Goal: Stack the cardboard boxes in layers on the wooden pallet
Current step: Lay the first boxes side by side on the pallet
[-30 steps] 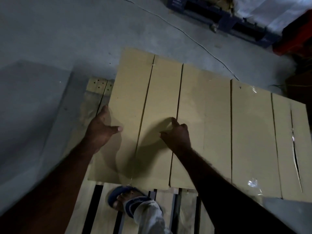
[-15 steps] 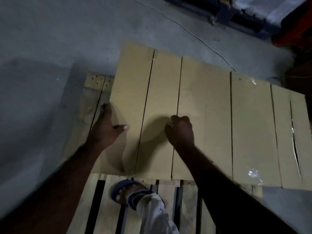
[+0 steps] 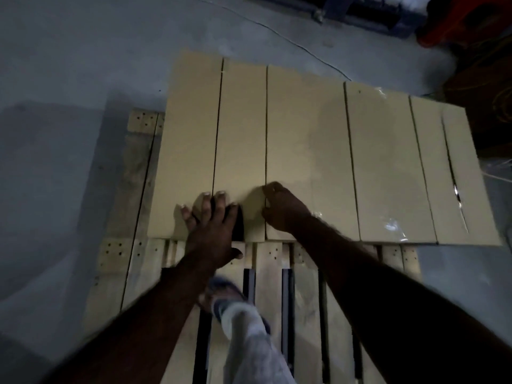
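Evidently the step in hand is squaring up the first layer: a row of cardboard boxes point(image 3: 382, 162) lies side by side along the far edge of the wooden pallet point(image 3: 273, 273), with bare slats showing toward the near edge and a strip uncovered at the left edge. The left hand point(image 3: 213, 228) presses flat, its grip wide and its fingers point(image 3: 206, 206) spread across the seam between the leftmost box point(image 3: 191, 134) and the second box point(image 3: 241, 128), holding nothing. The right hand point(image 3: 282, 209) sits at the seam between the second box and the third box point(image 3: 304, 134), its grip narrow with fingers curled; I cannot tell whether they hook an edge or only push. To do this well, I judge the palm should hold the two left boxes down while the right hand closes that seam, so the near ends finish in one line. The push should run level with the slats, since lifting could buckle the thin tops. The sandalled foot point(image 3: 221, 295) stands on the slats just behind, and should stay off the boxes.
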Motion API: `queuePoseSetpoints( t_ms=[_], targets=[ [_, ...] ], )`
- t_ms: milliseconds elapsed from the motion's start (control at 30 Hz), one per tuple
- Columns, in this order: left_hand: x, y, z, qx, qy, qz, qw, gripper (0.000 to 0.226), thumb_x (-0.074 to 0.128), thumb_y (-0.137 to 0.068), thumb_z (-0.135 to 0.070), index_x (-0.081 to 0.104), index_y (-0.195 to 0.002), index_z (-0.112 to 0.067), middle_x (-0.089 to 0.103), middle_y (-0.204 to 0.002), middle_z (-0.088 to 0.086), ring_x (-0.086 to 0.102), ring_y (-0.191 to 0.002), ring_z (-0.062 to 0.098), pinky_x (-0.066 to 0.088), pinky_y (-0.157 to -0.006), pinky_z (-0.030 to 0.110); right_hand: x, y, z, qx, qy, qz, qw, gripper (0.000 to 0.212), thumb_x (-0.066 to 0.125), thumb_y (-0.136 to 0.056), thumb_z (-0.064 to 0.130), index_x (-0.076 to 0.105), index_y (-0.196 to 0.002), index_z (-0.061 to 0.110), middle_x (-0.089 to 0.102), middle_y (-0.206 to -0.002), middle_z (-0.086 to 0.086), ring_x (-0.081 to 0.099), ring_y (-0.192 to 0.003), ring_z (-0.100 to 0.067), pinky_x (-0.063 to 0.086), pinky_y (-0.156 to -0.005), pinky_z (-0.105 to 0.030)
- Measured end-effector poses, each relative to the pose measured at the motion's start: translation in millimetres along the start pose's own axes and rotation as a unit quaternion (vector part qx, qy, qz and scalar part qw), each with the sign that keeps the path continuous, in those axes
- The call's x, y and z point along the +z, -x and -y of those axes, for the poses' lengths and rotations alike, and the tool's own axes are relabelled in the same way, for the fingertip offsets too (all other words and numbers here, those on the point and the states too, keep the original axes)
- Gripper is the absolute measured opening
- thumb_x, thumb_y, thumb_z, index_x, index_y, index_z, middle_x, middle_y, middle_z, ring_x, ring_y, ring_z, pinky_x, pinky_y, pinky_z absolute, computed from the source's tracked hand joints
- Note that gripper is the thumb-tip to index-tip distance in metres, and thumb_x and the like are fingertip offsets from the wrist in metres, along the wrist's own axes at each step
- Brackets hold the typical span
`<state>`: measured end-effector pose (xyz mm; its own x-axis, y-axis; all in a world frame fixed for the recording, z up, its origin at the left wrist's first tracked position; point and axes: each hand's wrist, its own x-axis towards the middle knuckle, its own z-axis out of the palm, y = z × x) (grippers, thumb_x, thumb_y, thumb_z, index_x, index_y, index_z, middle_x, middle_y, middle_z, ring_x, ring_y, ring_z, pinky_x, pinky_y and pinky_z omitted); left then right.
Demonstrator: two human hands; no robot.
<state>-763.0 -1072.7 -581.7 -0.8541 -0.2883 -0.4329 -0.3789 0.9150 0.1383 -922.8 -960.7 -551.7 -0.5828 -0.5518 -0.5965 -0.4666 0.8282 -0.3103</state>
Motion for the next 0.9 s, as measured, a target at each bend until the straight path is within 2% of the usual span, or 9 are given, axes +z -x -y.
queuePoseSetpoints(
  t_ms=[67,100,167,233,367,500,667,733,900],
  targets=[
    [9.1,1.1,-6.4,0.04,0.013,-0.038,0.998,0.113,0.069,-0.074,-0.067,0.008,-0.158,-0.024,-0.007,-0.166,0.007,-0.011,-0.15,0.04,-0.005,-0.108,0.075,6.4,8.1,-3.6,-0.013,0.017,0.009,1.0,0.07,0.063,-0.093,0.022,0.03,-0.154,0.008,0.025,-0.16,-0.013,0.027,-0.146,-0.031,0.033,-0.117,-0.039],
    [14.4,-0.4,-10.2,0.075,0.018,-0.069,0.995,0.108,0.073,-0.072,-0.063,0.021,-0.157,-0.021,0.004,-0.167,0.008,-0.004,-0.151,0.038,-0.002,-0.11,0.073,9.7,10.1,-6.8,-0.022,0.026,0.006,0.999,0.068,0.06,-0.094,0.019,0.03,-0.154,0.007,0.024,-0.16,-0.014,0.025,-0.148,-0.031,0.03,-0.119,-0.039],
    [29.1,-6.0,-20.9,0.138,0.028,-0.126,0.982,0.091,0.083,-0.067,-0.052,0.049,-0.144,-0.017,0.033,-0.159,0.01,0.017,-0.15,0.035,0.011,-0.114,0.072,16.5,10.0,-18.3,-0.041,0.054,-0.014,0.998,0.064,0.052,-0.096,0.009,0.03,-0.155,0.006,0.025,-0.162,-0.014,0.022,-0.15,-0.03,0.021,-0.123,-0.036],
    [41.6,-12.9,-29.4,0.162,0.054,-0.173,0.97,0.071,0.085,-0.069,-0.04,0.062,-0.132,-0.014,0.049,-0.148,0.012,0.033,-0.144,0.037,0.019,-0.112,0.071,20.5,11.6,-28.5,-0.044,0.068,-0.048,0.996,0.062,0.048,-0.094,0.004,0.033,-0.154,0.01,0.027,-0.163,-0.012,0.021,-0.151,-0.026,0.021,-0.124,-0.036],
    [55.8,-20.6,-28.1,0.206,0.085,-0.25,0.942,0.052,0.08,-0.077,-0.029,0.066,-0.123,-0.009,0.055,-0.142,0.014,0.042,-0.138,0.041,0.025,-0.112,0.067,22.9,20.5,-30.6,-0.096,0.09,-0.065,0.989,0.052,0.045,-0.097,0.013,0.042,-0.147,0.0,0.03,-0.159,-0.019,0.025,-0.148,-0.034,0.022,-0.119,-0.035],
    [60.0,-21.4,-25.9,0.213,0.081,-0.261,0.938,0.046,0.071,-0.084,-0.036,0.068,-0.123,-0.014,0.055,-0.144,0.008,0.04,-0.14,0.039,0.023,-0.114,0.066,38.1,19.8,-35.0,-0.11,0.061,-0.086,0.988,0.066,0.024,-0.088,0.029,0.05,-0.138,-0.006,0.039,-0.151,-0.028,0.033,-0.142,-0.047,0.037,-0.113,-0.053],
    [64.6,-22.1,-29.9,0.218,0.059,-0.298,0.928,0.037,0.057,-0.095,-0.038,0.069,-0.124,-0.019,0.061,-0.138,0.005,0.043,-0.139,0.04,0.024,-0.112,0.068,39.7,22.2,-32.7,-0.082,0.06,-0.08,0.992,0.062,0.039,-0.095,0.025,0.035,-0.152,0.0,0.02,-0.163,-0.021,0.015,-0.152,-0.039,0.023,-0.122,-0.047],
    [65.0,-23.1,-29.8,0.222,0.061,-0.307,0.924,0.033,0.059,-0.094,-0.037,0.071,-0.12,-0.018,0.063,-0.135,0.004,0.043,-0.138,0.04,0.024,-0.111,0.069,41.5,19.8,-33.6,-0.079,0.063,-0.08,0.992,0.064,0.05,-0.097,0.021,0.028,-0.155,0.003,0.012,-0.165,-0.018,0.008,-0.153,-0.036,0.016,-0.125,-0.044],
    [65.0,-24.3,-30.3,0.221,0.071,-0.317,0.92,0.035,0.069,-0.091,-0.033,0.07,-0.123,-0.019,0.064,-0.134,0.001,0.046,-0.138,0.034,0.025,-0.108,0.072,47.2,18.9,-34.5,-0.073,0.066,-0.072,0.993,0.066,0.051,-0.099,0.022,0.025,-0.156,0.005,0.009,-0.166,-0.016,0.004,-0.154,-0.033,0.014,-0.125,-0.045]
  ],
)
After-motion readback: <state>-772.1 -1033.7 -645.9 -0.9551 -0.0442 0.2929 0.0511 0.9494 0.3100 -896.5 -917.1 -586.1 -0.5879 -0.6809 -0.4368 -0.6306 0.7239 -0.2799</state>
